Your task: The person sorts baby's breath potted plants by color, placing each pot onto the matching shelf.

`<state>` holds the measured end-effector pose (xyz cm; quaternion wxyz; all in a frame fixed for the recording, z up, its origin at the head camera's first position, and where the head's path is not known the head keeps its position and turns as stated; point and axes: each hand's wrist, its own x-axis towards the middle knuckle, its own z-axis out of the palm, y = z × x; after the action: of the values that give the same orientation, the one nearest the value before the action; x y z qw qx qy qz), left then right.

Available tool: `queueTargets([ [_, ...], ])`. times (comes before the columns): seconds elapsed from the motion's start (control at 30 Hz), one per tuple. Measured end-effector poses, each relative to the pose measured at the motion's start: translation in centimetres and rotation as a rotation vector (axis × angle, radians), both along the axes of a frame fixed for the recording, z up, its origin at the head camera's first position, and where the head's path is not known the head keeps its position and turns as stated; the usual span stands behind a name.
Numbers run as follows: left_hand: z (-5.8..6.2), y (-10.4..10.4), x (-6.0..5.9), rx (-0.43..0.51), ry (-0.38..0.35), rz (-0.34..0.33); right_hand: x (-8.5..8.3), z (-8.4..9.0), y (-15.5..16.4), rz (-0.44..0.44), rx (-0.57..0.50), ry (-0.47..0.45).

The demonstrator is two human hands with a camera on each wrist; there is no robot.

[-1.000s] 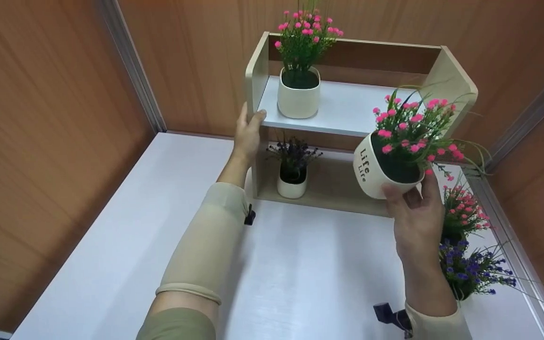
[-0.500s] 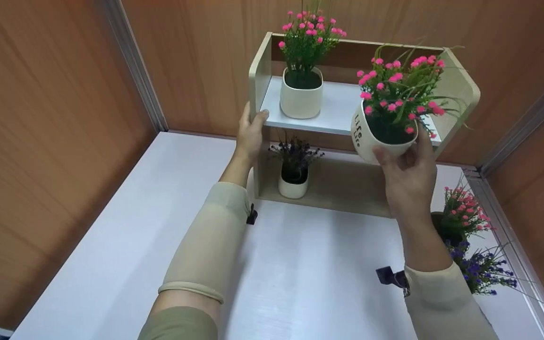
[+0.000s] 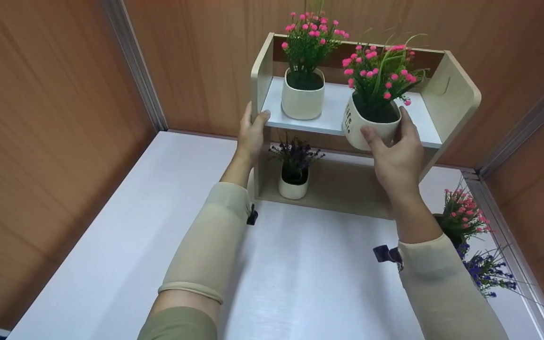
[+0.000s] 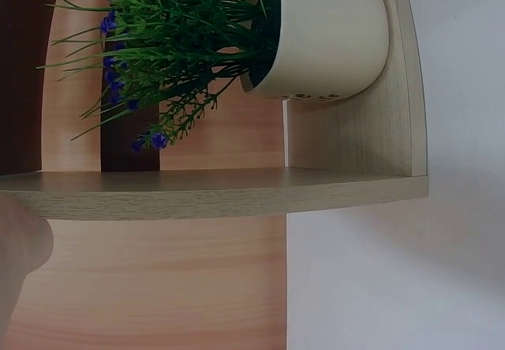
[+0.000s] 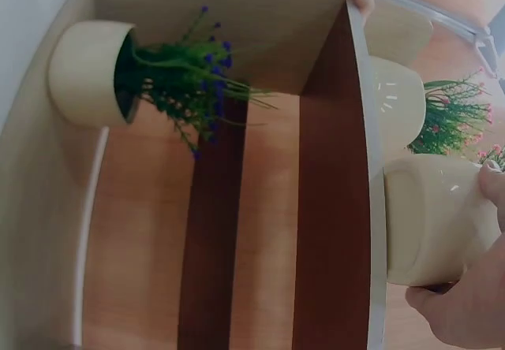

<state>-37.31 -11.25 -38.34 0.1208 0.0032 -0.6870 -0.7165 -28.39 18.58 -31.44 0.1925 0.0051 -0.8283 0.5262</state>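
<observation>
**Pink flower pot at the edge of the upper shelf**

The white table (image 3: pixel 125 226) fills the near part of the scene, boxed in by brown wood-grain walls (image 3: pixel 40 141) on the left, far and right sides. At the far end of the table stands a two-level wooden shelf unit (image 3: pixel 456 94), with a white upper board and a wood-coloured bottom board.

My left hand (image 3: pixel 249 134) grips the left side panel of the shelf unit, fingers wrapped round its front edge at the height of the upper board. My right hand (image 3: pixel 397 158) holds a white pot of pink flowers (image 3: pixel 369 120) from below and from the near side, thumb and fingers curled round its lower body. The pot is tilted a little to the left and sits at the near edge of the upper board, right of centre; from the right wrist view part of its base overhangs the edge, though I cannot tell for certain whether it already rests on the board.

To its left on the same board stands a second white pot with pink flowers (image 3: pixel 302 97), upright and apart from mine. Below it, on the bottom board, is a smaller white pot of purple flowers (image 3: pixel 293 182). On the table at the near right, by the wall, lie more pink (image 3: pixel 463 217) and purple (image 3: pixel 487 274) flower bunches.
</observation>
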Motion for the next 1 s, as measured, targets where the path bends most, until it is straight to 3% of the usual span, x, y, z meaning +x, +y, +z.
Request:
queueTargets([
  [0.5,-0.1,0.2,-0.2,0.024,0.044,0.000,-4.5,1.3,-0.5,-0.062,0.138,-0.030],
  [0.73,-0.1,0.4,-0.2,0.029,0.029,0.001,-6.4,1.8,-0.7,-0.064,0.182,-0.099],
  [1.0,-0.1,0.5,-0.4,0.032,0.030,0.002,-7.9,2.0,-0.8,-0.071,0.217,-0.116],
])
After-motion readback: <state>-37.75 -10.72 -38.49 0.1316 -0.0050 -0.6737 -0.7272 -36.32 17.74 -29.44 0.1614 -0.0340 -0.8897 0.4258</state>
